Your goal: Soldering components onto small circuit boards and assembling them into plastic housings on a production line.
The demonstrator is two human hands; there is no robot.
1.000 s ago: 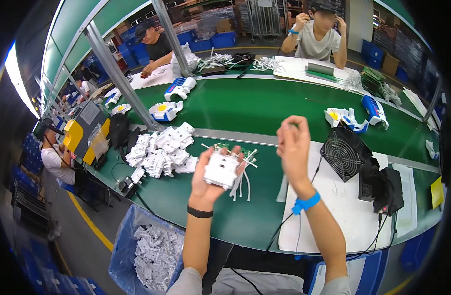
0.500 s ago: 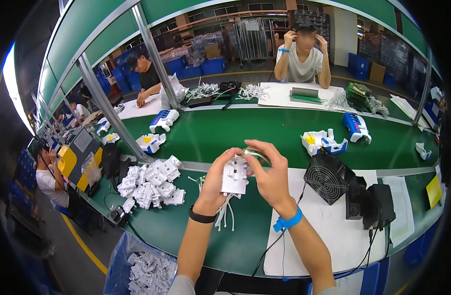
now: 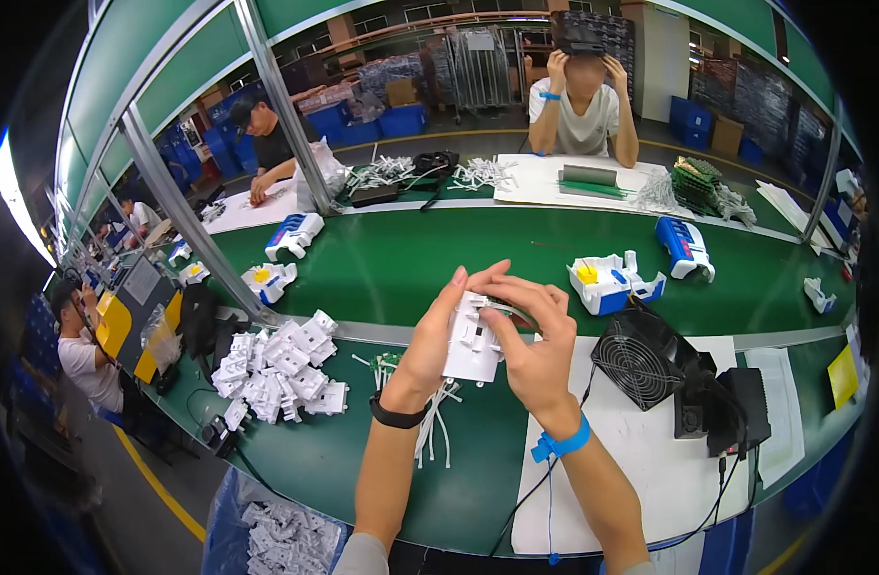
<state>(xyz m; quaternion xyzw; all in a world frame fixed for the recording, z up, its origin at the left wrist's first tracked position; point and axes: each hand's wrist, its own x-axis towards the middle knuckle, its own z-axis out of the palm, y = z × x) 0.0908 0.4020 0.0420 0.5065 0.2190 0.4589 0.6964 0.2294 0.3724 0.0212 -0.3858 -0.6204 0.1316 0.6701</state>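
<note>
My left hand [image 3: 426,347] grips a white plastic housing [image 3: 471,356] along its left side, tilted up over the near bench. My right hand [image 3: 539,356] closes round the housing's upper right part, thumb on its face and fingers curled over the top. Pale wires [image 3: 524,318] show between the right thumb and fingers; what they join is hidden. Below the left hand, small green circuit boards [image 3: 386,365] with white leads [image 3: 438,422] lie on the bench. A heap of similar white housings [image 3: 284,360] lies to the left.
A black fan [image 3: 636,357] and black power box [image 3: 741,407] stand right, on white board [image 3: 602,479]. Blue-and-white casings [image 3: 614,284] sit on the green belt [image 3: 430,240]. A lined bin [image 3: 221,517] of white parts is below left. Across the belt sit two people.
Both hands have shifted slightly right with the housing. The right fingers have closed further over its top, covering the green board that showed there. The view has moved a little.
</note>
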